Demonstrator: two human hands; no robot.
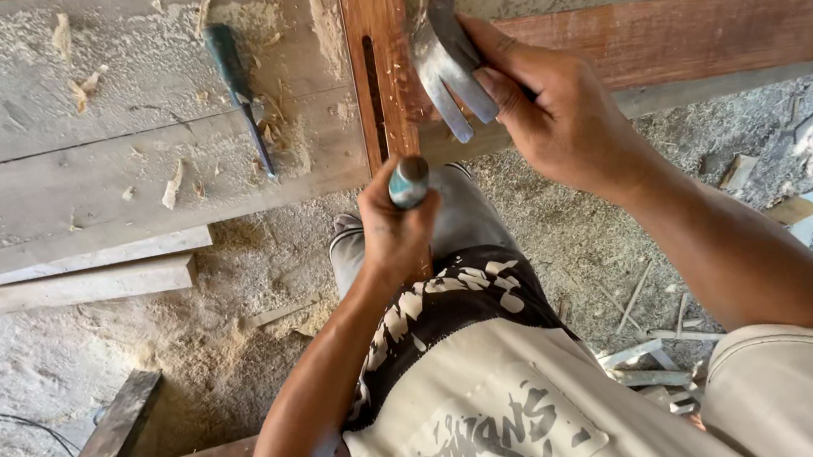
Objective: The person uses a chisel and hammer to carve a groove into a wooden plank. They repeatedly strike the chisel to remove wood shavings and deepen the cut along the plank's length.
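1. The left hand (389, 228), just below the middle of the frame, is wrapping tightly around a chisel (409, 181); only the rounded teal butt of the handle is showing, its blade hidden by the fist.
2. The right hand (554, 110), upper right of centre, is gripping a hammer (445, 61) close under its steel claw head, the handle hidden in the palm.
3. The chisel is standing against a reddish wooden beam (377, 23) with a narrow slot (373, 93), top centre.
4. The hammer head is looking heavy and hard; holding lower on the handle would likely be giving more swing. The chisel is looking stiff, its smooth butt possibly slippery.
5. A second chisel (239, 91) is lying on the grey plank surface (45, 184), upper left, among wood shavings (173, 181).
6. No packages, labels or signs are showing.
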